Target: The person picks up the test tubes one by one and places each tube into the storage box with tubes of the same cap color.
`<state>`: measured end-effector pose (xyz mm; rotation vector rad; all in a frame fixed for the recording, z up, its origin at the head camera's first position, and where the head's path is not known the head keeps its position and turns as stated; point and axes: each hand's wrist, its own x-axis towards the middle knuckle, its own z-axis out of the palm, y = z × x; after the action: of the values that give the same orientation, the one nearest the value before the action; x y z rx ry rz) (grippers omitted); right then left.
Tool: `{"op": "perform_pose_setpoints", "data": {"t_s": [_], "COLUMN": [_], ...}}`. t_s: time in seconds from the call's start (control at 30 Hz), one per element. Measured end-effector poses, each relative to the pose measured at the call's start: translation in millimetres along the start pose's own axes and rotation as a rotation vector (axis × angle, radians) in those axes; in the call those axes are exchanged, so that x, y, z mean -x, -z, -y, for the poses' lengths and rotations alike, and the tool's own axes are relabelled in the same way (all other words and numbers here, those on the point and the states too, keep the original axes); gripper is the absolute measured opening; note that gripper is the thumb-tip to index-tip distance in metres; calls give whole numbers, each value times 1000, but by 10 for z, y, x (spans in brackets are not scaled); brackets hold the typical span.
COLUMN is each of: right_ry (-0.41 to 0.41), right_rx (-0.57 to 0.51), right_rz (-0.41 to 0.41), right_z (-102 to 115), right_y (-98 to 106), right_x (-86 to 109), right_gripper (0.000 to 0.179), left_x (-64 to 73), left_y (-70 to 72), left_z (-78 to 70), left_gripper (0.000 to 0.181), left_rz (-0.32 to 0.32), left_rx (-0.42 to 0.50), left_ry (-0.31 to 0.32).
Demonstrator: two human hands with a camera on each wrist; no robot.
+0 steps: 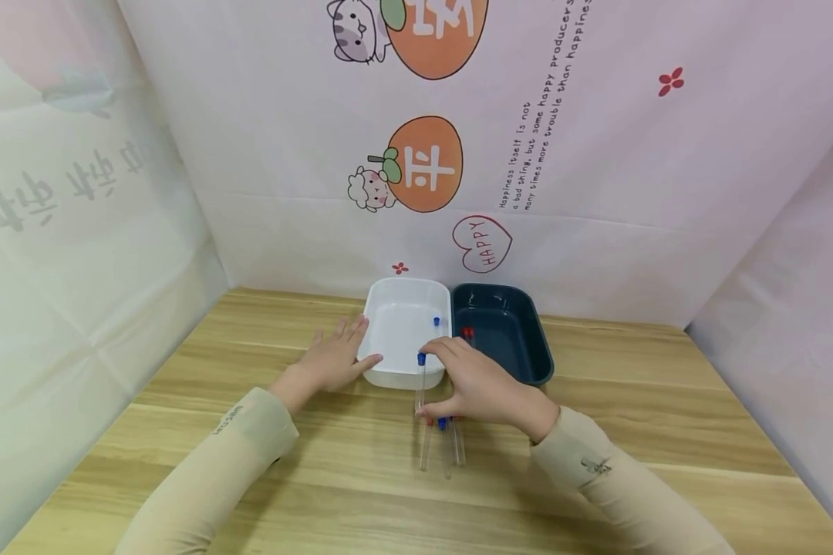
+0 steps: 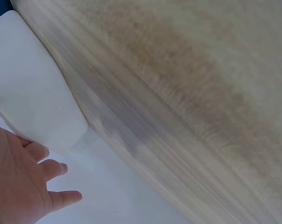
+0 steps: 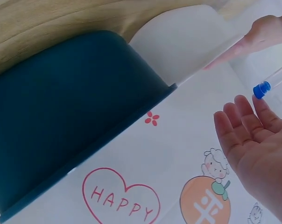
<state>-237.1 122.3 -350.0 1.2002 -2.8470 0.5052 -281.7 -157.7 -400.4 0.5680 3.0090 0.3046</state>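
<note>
In the head view my right hand (image 1: 482,385) holds a clear test tube with a blue cap (image 1: 420,381) lengthwise, index finger at the cap and thumb near the other end. This tube is over the front edge of the white tray (image 1: 396,379). The right wrist view shows the blue cap (image 3: 261,90) against a fingertip. My left hand (image 1: 333,358) rests at the white tray's left rim, fingers spread. Below the right hand, several capped tubes lie on the table, among them a blue-capped tube (image 1: 447,455) and a red-capped tube (image 1: 426,451).
A dark teal tray (image 1: 543,351) stands against the white tray's right side, with red caps (image 1: 468,333) inside it. One blue cap (image 1: 436,321) shows in the white tray. Behind both hangs a printed cloth (image 1: 284,154); the wooden table (image 1: 632,401) extends to both sides.
</note>
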Motion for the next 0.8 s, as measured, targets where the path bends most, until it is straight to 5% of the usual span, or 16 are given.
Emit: {"op": "perform_pose_setpoints", "data": {"t_s": [0.8], "right_ry": [-42], "right_rx": [14], "right_rz": [-14], "right_z": [-33], "right_y": [-111], "right_x": [-436], "right_gripper": [88], "left_x": [-22], "left_y": [-16], "left_z": [28], "left_gripper": [86], "left_rz": [2], "left_rx": [-16], "left_ry": [-6]}}
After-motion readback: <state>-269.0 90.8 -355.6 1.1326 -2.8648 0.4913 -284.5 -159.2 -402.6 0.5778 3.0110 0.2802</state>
